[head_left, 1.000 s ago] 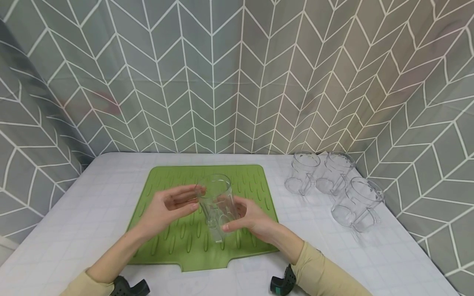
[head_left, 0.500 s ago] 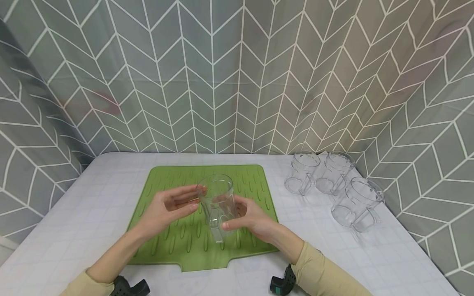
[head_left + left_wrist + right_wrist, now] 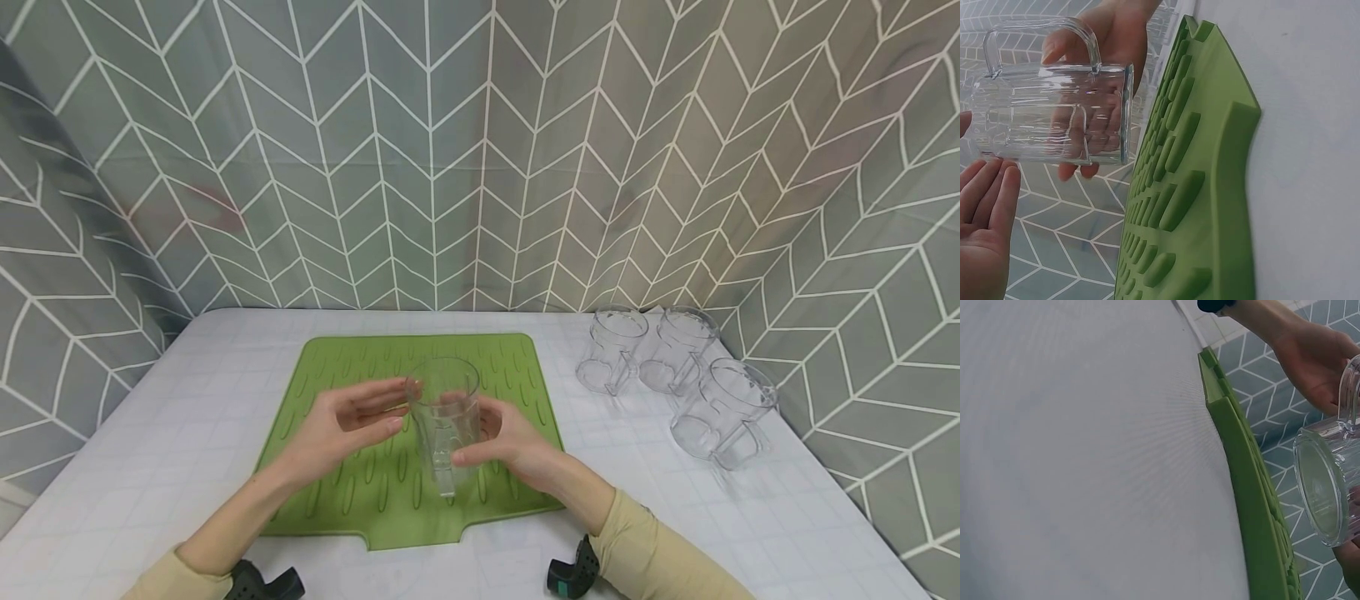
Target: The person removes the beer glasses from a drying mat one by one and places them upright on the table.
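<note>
My right hand [image 3: 517,442] holds a clear glass mug [image 3: 450,433] by its lower side, above a green ribbed mat [image 3: 345,500]. The mug stands nearly upright, its handle turned toward me. At the upper left of the mug, near the rim, my left hand [image 3: 337,421] touches it with extended fingertips, thumb apart. The left wrist view shows the left fingers [image 3: 1000,187] fairly straight against the glass, and the right fingers [image 3: 1094,119] spread behind it. A gap separates the mug's base [image 3: 1319,487] from the mat in the right wrist view.
Three more clear glass mugs, a rear left one [image 3: 611,350], a rear right one [image 3: 677,350] and a front one [image 3: 723,410], stand on the right of the white-covered table [image 3: 622,467]. A patterned curtain [image 3: 465,158] closes off the back and sides.
The mug has shifted slightly rightward and become a little more upright, and its handle has turned toward me. Both hands have barely moved.
</note>
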Available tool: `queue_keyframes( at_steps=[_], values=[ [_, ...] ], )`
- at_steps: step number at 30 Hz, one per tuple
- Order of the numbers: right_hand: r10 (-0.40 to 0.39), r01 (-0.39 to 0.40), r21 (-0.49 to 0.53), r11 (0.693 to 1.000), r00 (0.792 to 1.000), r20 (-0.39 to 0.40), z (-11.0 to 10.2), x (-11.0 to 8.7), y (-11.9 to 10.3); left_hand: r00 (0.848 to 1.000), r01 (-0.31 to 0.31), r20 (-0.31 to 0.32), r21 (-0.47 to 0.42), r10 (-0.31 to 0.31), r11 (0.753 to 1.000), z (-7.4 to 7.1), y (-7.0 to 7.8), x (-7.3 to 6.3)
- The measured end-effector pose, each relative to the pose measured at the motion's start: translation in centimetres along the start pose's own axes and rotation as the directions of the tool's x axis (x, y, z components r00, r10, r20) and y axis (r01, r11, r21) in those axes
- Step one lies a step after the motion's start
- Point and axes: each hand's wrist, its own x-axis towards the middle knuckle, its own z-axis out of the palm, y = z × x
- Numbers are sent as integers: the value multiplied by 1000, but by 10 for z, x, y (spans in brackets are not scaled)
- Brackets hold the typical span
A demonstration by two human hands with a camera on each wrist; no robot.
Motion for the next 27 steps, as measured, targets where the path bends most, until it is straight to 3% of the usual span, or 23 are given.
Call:
queue_keyframes(
  at_steps=[16, 27],
  values=[
    [-86, 82, 70, 994, 995, 52, -4, 2, 4, 1000, -8, 15, 8, 8, 1000, 0, -2, 1],
    [-74, 68, 89, 994, 995, 61, -4, 2, 3, 999, 14, -45, 65, -11, 998, -10, -8, 2]
  ],
)
